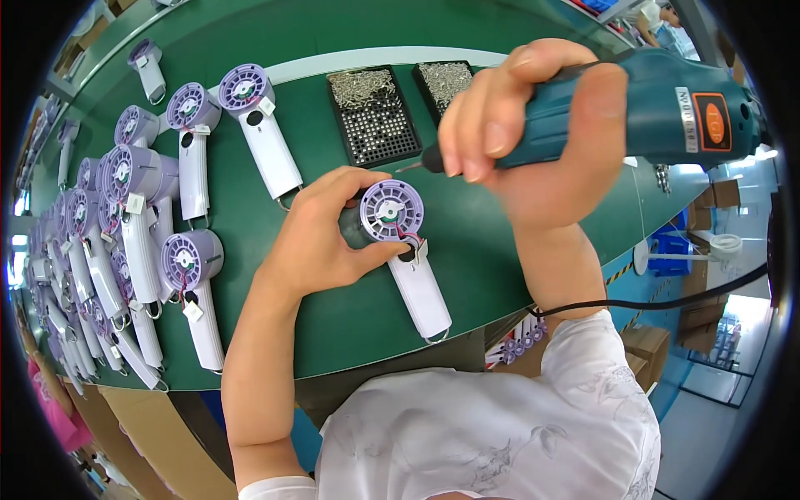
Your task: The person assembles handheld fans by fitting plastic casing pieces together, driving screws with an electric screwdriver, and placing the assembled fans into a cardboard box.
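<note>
My left hand (321, 237) is closed around the purple round head of a handheld fan (422, 296), thumb at the neck and fingers over the far rim. The fan lies on the green table, its white handle pointing toward me. Red and green wires and a small white connector show at its neck. Raised to the right, my right hand (542, 133) grips a teal corded electric screwdriver (658, 104). The screwdriver's thin bit points left, above and apart from the fan head. Whether a screw sits on the bit is too small to tell.
Two black screw trays (379, 125) (443, 79) with small silver screws stand beyond the fan. Several similar fans (192, 267) crowd the left of the green table (333, 333). A black cable (667, 302) runs past my right arm. Cardboard boxes (646, 346) are at the right.
</note>
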The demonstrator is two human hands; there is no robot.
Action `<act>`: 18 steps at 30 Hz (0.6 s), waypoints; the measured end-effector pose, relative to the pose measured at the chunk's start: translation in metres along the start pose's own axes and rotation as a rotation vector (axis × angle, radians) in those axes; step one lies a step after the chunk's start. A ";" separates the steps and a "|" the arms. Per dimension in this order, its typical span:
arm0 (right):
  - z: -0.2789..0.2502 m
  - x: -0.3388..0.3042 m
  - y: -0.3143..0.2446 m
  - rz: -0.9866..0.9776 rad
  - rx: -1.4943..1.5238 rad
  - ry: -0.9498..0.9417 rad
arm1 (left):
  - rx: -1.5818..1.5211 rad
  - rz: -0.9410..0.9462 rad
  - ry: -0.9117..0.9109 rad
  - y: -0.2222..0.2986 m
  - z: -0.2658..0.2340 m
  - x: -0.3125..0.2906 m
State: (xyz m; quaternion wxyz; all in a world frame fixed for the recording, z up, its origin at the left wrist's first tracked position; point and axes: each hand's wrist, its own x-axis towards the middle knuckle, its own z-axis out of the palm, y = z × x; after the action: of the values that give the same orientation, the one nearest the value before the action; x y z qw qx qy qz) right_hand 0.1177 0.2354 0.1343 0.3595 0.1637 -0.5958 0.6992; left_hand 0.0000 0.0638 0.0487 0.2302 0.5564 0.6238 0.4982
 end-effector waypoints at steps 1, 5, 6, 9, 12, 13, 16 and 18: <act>0.006 0.003 -0.006 0.046 -0.214 -0.101 | 0.000 -0.002 0.005 0.001 0.000 0.000; 0.010 -0.007 0.011 0.052 -0.243 -0.013 | -0.035 -0.005 0.015 -0.001 0.001 -0.002; 0.011 -0.008 0.012 0.054 -0.240 -0.018 | -0.046 -0.002 0.023 -0.001 0.001 -0.003; 0.013 -0.008 0.013 0.062 -0.275 -0.021 | -0.047 -0.002 0.025 0.000 0.000 -0.003; 0.015 -0.007 0.017 0.058 -0.271 -0.051 | -0.033 -0.015 0.018 0.001 -0.001 -0.003; 0.016 -0.006 0.019 0.048 -0.288 -0.047 | -0.033 -0.023 0.014 0.001 -0.001 -0.003; 0.019 -0.006 0.022 0.041 -0.289 -0.039 | -0.051 -0.013 0.029 0.000 0.000 -0.003; 0.021 -0.007 0.025 0.046 -0.271 -0.034 | -0.049 -0.030 0.025 0.001 0.000 -0.004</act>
State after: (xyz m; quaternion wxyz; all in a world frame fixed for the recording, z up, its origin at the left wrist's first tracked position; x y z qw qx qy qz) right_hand 0.1010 0.2125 0.1171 0.3520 0.1120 -0.6944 0.6175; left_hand 0.0010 0.0600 0.0484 0.2436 0.5351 0.6224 0.5167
